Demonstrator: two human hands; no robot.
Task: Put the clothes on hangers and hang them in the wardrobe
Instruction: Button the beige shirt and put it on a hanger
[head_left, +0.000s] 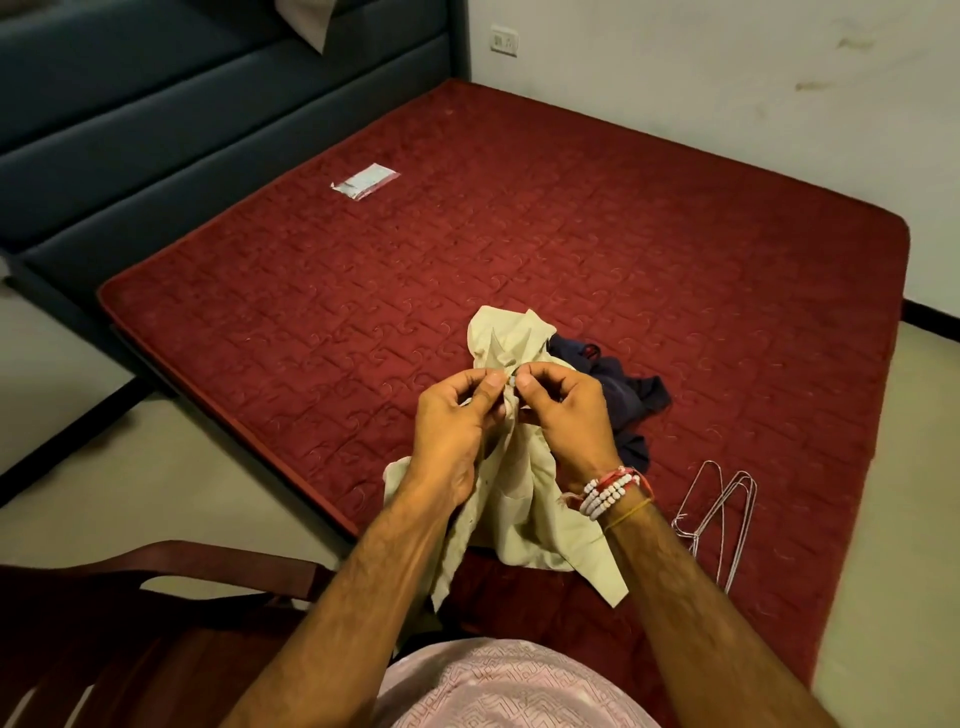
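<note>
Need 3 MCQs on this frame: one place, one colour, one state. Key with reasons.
1. Where are the wire hangers?
A. on the red mattress, right of the shirt
B. hung on a rail
C. in a basket

2. What colour is the held shirt?
A. navy
B. pink
C. beige

3. What are the left hand and right hand doing?
A. both lie flat
B. both pinch the shirt
C. only the right holds it

Key:
1 A, the hangers lie on the mattress near its right edge.
2 C, the cloth in the hands is beige.
3 B, the fingers of both hands pinch the shirt near its collar.
</note>
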